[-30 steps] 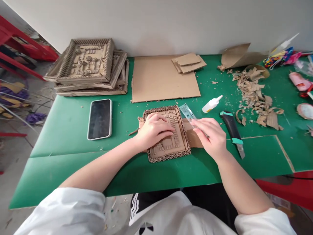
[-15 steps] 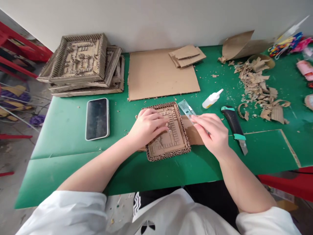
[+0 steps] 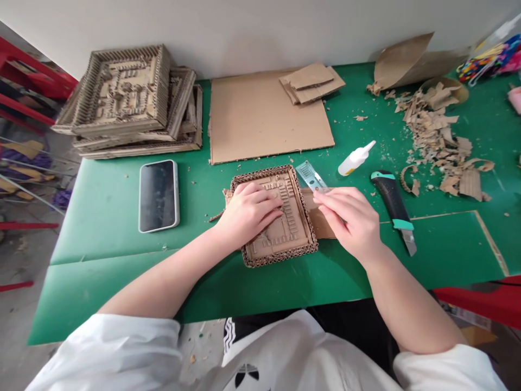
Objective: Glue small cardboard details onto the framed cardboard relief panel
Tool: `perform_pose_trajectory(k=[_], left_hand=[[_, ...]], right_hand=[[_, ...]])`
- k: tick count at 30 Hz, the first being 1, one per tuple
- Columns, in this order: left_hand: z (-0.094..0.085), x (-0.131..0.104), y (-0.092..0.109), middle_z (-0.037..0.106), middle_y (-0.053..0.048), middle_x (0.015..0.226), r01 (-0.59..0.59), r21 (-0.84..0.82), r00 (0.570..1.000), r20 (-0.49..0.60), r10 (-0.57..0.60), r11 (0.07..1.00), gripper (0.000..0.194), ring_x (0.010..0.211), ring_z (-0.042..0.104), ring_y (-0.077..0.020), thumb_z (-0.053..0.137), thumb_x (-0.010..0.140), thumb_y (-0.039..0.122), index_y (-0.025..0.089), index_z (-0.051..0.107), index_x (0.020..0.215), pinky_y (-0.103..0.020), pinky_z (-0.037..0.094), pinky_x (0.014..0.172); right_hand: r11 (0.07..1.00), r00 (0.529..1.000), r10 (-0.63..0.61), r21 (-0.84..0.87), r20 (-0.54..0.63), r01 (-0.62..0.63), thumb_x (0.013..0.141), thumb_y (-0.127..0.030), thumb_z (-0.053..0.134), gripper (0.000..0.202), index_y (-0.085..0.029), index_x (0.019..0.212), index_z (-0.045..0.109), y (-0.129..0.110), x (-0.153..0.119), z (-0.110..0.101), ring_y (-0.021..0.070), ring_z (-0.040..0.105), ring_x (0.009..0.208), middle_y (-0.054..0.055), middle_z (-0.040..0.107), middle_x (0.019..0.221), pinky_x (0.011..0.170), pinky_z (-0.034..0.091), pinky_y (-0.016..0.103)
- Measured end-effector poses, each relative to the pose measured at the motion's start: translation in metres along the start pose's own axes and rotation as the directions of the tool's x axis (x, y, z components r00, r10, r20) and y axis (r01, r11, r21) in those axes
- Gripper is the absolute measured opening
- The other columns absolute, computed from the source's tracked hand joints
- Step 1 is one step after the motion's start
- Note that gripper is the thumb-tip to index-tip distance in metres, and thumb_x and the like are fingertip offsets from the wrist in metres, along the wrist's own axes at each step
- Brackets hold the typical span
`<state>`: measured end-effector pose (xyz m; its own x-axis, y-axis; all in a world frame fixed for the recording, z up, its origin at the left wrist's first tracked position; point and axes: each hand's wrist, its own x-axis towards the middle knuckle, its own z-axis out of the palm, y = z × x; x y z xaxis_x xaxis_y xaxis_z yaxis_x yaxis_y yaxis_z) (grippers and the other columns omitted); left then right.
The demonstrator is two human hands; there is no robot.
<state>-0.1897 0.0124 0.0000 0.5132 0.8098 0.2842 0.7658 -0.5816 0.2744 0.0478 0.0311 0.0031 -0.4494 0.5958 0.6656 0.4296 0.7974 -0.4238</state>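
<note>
Cardboard tray (image 3: 303, 225) is lying under my left hand (image 3: 252, 212), flat on the green table (image 3: 244, 293), far side and inner floor partly covered by my fingers. Left grip: open, not closing round anything, palm and fingers resting over the raised bits. My right hand (image 3: 358, 222) is hovering off the tray's right side, thumb and fingers drawing in at the clear ruler (image 3: 311, 176); can't tell if I'm pinching the ruler or something small above it.

Risks, quick. Left palm could be flattening or snapping the thin raised strips if I'm leaning too hard, since they're looking small and brittle. Brown cardboard (image 3: 325, 228) is poking out from under the tray, so the base could be rocking or sliding if my weight is going to one edge. The ruler is lying close beside the rim, so a sideways nudge from my right fingers could be catching the wavy edge and tearing it.

Beyond my right hand, the utility knife (image 3: 386, 195) is lying with its blade showing, so my forearm could be getting nicked on a careless swing outward. Glue bottle (image 3: 352, 161) is sitting just past my right knuckles; a bump could be rolling it and maybe spilling glue.
</note>
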Motion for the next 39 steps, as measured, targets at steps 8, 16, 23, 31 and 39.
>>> perform_pose_trajectory(k=[8, 16, 23, 31, 39], left_hand=[[-0.0023, -0.0003, 0.0015, 0.071, -0.005, 0.089, -0.006, 0.023, 1.0, -0.006, 0.006, 1.0, 0.025, 0.086, 0.056, -0.02, 0.05, 0.091, 0.033, 0.018, 0.07, 0.098, -0.038, 0.043, 0.084], [-0.0038, -0.0016, 0.0022, 0.071, -0.006, 0.089, -0.042, 0.007, 0.999, 0.019, 0.042, 0.999, 0.023, 0.087, 0.056, -0.0201, 0.051, 0.091, 0.03, 0.019, 0.07, 0.099, -0.038, 0.046, 0.081], [-0.0054, -0.0029, 0.0001, 0.07, -0.006, 0.098, -0.009, -0.052, 0.997, 0.077, 0.013, 0.999, 0.023, 0.092, 0.058, -0.0207, 0.05, 0.091, 0.027, 0.02, 0.069, 0.101, -0.038, 0.047, 0.083], [-0.0034, -0.002, 0.0046, 0.071, -0.006, 0.093, 0.015, -0.045, 0.998, 0.069, -0.012, 0.999, 0.026, 0.092, 0.058, -0.0212, 0.055, 0.088, 0.038, 0.019, 0.07, 0.097, -0.038, 0.045, 0.084], [-0.0049, -0.0003, 0.0056, 0.071, -0.005, 0.093, 0.051, -0.084, 0.993, 0.107, -0.042, 0.995, 0.021, 0.093, 0.058, -0.0215, 0.055, 0.088, 0.033, 0.02, 0.069, 0.093, -0.039, 0.044, 0.085]], right_hand=[[1.0, 1.0, 0.007, -0.003, 0.019, -0.007, 0.081, -0.005, 0.058, 0.038, -0.019, 0.116, 0.061, -0.0006, -0.0003, 0.0005, 0.0186, 0.062, 0.088, 0.006, 0.072, 0.089, 0.078, 0.056, 0.037], [1.0, 1.0, 0.008, -0.003, 0.018, -0.008, 0.082, -0.006, 0.058, 0.039, -0.021, 0.118, 0.06, -0.0006, -0.0011, 0.001, 0.0182, 0.063, 0.088, 0.005, 0.072, 0.089, 0.077, 0.056, 0.037], [1.0, 1.0, 0.004, 0.002, 0.022, -0.004, 0.08, -0.004, 0.059, 0.038, -0.018, 0.116, 0.061, -0.0014, -0.0009, 0.0014, 0.0186, 0.062, 0.088, 0.007, 0.072, 0.088, 0.077, 0.055, 0.037], [1.0, 1.0, 0.002, -0.001, 0.028, -0.002, 0.081, -0.005, 0.058, 0.037, -0.018, 0.116, 0.061, -0.0006, -0.001, 0.0007, 0.0188, 0.062, 0.088, 0.006, 0.073, 0.088, 0.077, 0.055, 0.037], [0.999, 0.999, 0.033, -0.01, 0.042, -0.033, 0.085, -0.01, 0.055, 0.035, -0.023, 0.117, 0.061, -0.0012, -0.0003, 0.0018, 0.0183, 0.063, 0.087, 0.004, 0.073, 0.089, 0.077, 0.055, 0.037]])
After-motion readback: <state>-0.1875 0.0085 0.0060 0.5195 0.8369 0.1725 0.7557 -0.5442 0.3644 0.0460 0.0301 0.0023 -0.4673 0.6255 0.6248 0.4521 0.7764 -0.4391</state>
